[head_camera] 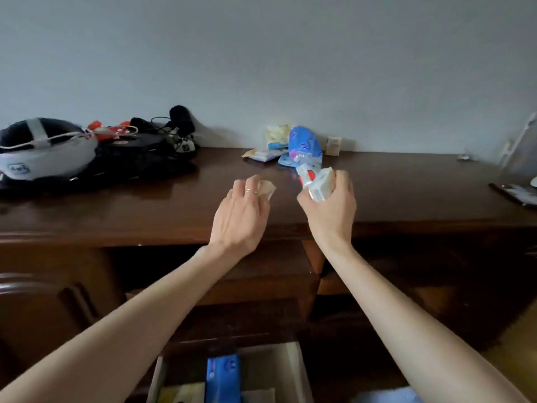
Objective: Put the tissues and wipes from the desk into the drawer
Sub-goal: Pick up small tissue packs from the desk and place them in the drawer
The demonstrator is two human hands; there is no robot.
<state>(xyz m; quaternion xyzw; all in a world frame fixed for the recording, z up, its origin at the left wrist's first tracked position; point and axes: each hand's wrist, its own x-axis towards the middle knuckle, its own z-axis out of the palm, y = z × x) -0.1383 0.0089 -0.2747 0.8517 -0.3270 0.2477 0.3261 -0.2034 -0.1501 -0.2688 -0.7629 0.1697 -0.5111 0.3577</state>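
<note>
Dark polished wood forms the desk (pixel 406 193). On it, against the wall, the remaining tissues and wipes sit in a small cluster: a blue pack (pixel 305 148) standing tilted, a pale yellow pack (pixel 277 135) behind it, and a flat white pack (pixel 266 155) lying to its left.

I note the right hand (pixel 329 205) with fingers curled round a small white pack (pixel 321 184) with a red end, lifted just above the desk surface. The pack's long axis runs up and to the left from the palm, towards the blue pack, which sits just beyond it. The left hand (pixel 241 216) hovers over the desk with fingers loosely bent, pinching a small crumpled pale tissue (pixel 266 189) at the fingertips.

Both hands are loaded, so I judge neither is free for the cluster. The open drawer (pixel 293 370) lies below and towards me, between the two forearms, with a blue box (pixel 222 376) already inside. I judge the coming move to be a pull back and down; the left hand sits more directly over the drawer's open area, the right hand slightly outboard of its right wall. A black bag (pixel 130 158) and a helmet (pixel 43 149) lie well apart to the left.
</note>
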